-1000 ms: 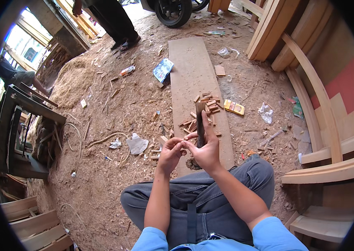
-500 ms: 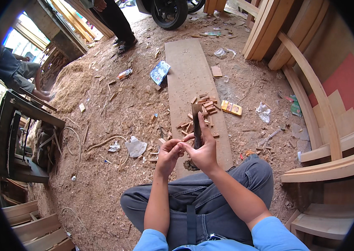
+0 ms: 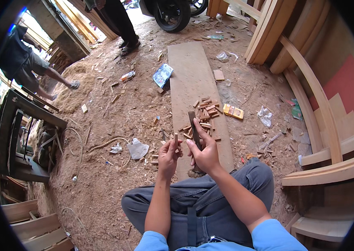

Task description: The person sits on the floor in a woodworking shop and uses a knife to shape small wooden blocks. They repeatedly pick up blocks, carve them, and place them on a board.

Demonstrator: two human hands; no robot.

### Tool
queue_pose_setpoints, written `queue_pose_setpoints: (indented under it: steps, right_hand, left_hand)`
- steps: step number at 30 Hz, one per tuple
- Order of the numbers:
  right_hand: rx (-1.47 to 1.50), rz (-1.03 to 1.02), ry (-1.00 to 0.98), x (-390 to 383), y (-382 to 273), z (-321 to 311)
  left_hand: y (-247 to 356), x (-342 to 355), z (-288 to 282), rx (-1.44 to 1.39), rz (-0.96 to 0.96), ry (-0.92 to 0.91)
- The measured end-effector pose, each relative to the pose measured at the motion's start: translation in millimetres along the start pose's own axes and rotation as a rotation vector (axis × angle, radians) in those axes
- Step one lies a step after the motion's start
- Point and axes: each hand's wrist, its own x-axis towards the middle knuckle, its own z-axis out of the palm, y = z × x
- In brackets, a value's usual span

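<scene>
Over the last second our view has swung left and down a little: the long board on the sawdust floor now runs more upright in front of us, and a second person in dark shorts shows at the left edge. Our hands have hardly shifted, so we judge the whittling is going on as it was. Our right hand keeps its grip clamped on the dark blade, forefinger laid along it; our left hand pinches the small wooden peg upright just beside the blade.

Around us: curved wooden frames on the right, a dark bench on the left, a motorbike wheel ahead. The heap of offcuts lies just beyond the blade (nothing blocks the hands), with a yellow packet next to it.
</scene>
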Motion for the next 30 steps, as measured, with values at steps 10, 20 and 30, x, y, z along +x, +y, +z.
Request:
queue_pose_setpoints:
  steps: [10, 20, 30]
  right_hand:
    - [-0.435, -0.069, -0.271, -16.5, -12.8, 6.6]
    - [-0.593, 0.04, -0.401, -26.4, -16.1, 11.9]
    - [-0.382, -0.163, -0.149, -1.6, -15.2, 11.5]
  left_hand:
    - [5.4, 1.4, -11.8, -0.296, 0.045, 0.025]
    - [12.8, -1.6, -14.5, -0.288, 0.132, 0.062]
    - [11.1, -2.2, -15.8, 0.055, 0.082, -0.031]
